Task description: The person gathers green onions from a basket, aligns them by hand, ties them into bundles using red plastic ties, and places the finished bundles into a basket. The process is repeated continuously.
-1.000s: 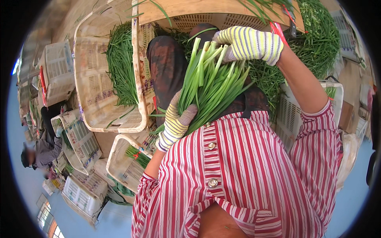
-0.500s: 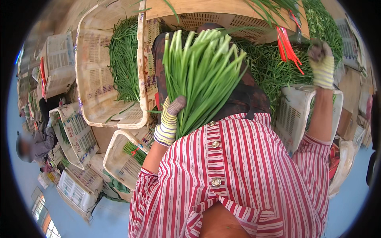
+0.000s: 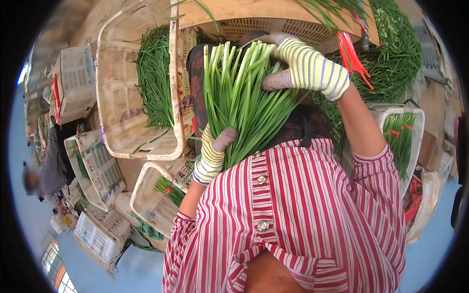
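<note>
A thick bunch of garlic chives (image 3: 249, 93) lies over my lap, pale cut ends upward and green leaves toward my shirt. My left hand (image 3: 212, 152), in a striped yellow-and-white glove with a grey thumb, is closed around its lower left part. At the bunch's upper right is my gloved right hand (image 3: 308, 63), its thumb against the stems and its blurred fingers stretched over by the cut ends. Thumb and fingers stand apart, so that hand touches the bunch without a closed grip. More chives (image 3: 400, 46) are heaped beyond my right arm.
A wooden board (image 3: 278, 10) is ahead, with red ties (image 3: 349, 56) hanging at its right corner. A large crate (image 3: 115, 88) with loose chives stands left, a smaller crate (image 3: 141, 190) nearer. Tied bunches (image 3: 403, 141) fill a crate at right. Another person (image 3: 51, 171) is far left.
My right hand has come in from the far right, near the heap, to the upper right of the bunch. The cut ends sit closer together; my left hand keeps its hold.
</note>
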`<move>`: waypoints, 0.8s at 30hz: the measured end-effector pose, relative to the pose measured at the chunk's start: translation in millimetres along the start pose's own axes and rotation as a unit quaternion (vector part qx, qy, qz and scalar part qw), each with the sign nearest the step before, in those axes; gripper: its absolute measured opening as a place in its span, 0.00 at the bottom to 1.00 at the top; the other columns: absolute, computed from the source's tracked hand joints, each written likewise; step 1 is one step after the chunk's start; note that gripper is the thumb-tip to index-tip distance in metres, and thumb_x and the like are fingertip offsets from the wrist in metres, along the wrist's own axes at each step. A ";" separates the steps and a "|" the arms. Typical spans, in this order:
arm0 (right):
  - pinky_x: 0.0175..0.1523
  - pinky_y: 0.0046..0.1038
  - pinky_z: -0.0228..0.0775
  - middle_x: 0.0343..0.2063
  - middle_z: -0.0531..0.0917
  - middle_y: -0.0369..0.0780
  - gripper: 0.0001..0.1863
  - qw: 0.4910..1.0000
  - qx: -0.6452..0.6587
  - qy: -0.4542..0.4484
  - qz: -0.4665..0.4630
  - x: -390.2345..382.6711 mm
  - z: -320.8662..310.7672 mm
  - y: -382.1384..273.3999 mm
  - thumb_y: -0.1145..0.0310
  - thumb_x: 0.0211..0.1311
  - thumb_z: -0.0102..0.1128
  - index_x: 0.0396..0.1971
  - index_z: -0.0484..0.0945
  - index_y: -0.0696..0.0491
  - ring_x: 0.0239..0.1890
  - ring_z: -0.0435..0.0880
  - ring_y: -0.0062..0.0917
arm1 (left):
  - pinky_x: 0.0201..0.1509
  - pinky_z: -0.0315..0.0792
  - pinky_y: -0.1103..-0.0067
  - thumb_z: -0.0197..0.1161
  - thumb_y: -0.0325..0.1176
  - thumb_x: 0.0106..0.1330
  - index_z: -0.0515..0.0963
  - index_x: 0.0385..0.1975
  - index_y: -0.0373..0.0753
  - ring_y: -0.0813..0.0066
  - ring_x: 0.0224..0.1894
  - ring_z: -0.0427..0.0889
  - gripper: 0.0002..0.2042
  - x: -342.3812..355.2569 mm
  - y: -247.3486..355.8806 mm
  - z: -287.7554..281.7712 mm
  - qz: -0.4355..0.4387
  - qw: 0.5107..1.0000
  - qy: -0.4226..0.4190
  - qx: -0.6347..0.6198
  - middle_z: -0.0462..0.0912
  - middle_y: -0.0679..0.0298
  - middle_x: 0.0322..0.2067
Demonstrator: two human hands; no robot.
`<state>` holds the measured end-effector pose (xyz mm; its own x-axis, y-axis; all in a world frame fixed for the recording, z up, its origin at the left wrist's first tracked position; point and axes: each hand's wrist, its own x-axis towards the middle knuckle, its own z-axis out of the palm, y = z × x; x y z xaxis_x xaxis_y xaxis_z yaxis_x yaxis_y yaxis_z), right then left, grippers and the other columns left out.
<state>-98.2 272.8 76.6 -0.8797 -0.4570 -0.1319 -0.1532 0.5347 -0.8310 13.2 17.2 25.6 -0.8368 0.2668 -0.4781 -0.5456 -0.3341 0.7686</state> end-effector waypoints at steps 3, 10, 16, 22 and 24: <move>0.51 0.29 0.66 0.42 0.77 0.45 0.21 0.993 0.106 0.024 -0.052 0.9 22.6 18.0 0.61 0.50 0.61 0.42 0.77 0.59 0.45 0.76 0.33 | 0.47 0.76 0.76 0.62 0.30 0.59 0.67 0.51 0.33 0.70 0.41 0.80 0.21 5.0 -22.0 -24.4 0.008 1.000 0.008 -0.022 0.79 0.58 0.42; 0.52 0.24 0.65 0.42 0.79 0.38 0.20 0.909 0.406 0.067 0.073 -13.4 44.4 15.9 0.65 0.58 0.54 0.47 0.74 0.60 0.44 0.75 0.21 | 0.49 0.74 0.75 0.65 0.35 0.57 0.67 0.53 0.35 0.69 0.44 0.79 0.25 10.9 -26.3 -35.7 -0.092 0.995 -0.010 -0.037 0.78 0.59 0.45; 0.49 0.27 0.68 0.37 0.79 0.42 0.16 0.978 0.000 0.209 -0.010 -14.4 47.8 20.9 0.68 0.53 0.55 0.41 0.75 0.60 0.40 0.78 0.31 | 0.55 0.69 0.72 0.65 0.23 0.50 0.65 0.55 0.35 0.66 0.50 0.75 0.29 4.2 -7.3 -3.1 -0.028 0.995 -0.096 -0.011 0.75 0.57 0.49; 0.45 0.38 0.69 0.34 0.78 0.47 0.11 0.881 -0.382 0.277 0.013 -9.0 6.1 27.2 0.70 0.45 0.55 0.31 0.75 0.57 0.37 0.76 0.42 | 0.55 0.71 0.71 0.65 0.19 0.48 0.66 0.53 0.34 0.67 0.48 0.77 0.29 -3.2 3.2 7.7 -0.044 0.996 -0.069 -0.025 0.76 0.56 0.48; 0.48 0.33 0.69 0.34 0.77 0.47 0.12 0.850 -0.407 0.323 0.081 -29.1 -36.0 51.5 0.69 0.51 0.53 0.36 0.75 0.57 0.40 0.76 0.40 | 0.53 0.72 0.71 0.66 0.20 0.47 0.67 0.53 0.34 0.66 0.46 0.78 0.29 -3.6 -3.1 -8.2 -0.038 0.996 -0.069 -0.030 0.77 0.56 0.47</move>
<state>-96.7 339.2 57.1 -0.9424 0.0147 0.3342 -0.0361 0.9888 -0.1451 17.5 9.9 21.4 -0.7816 0.4129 -0.4676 -0.6118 -0.3614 0.7036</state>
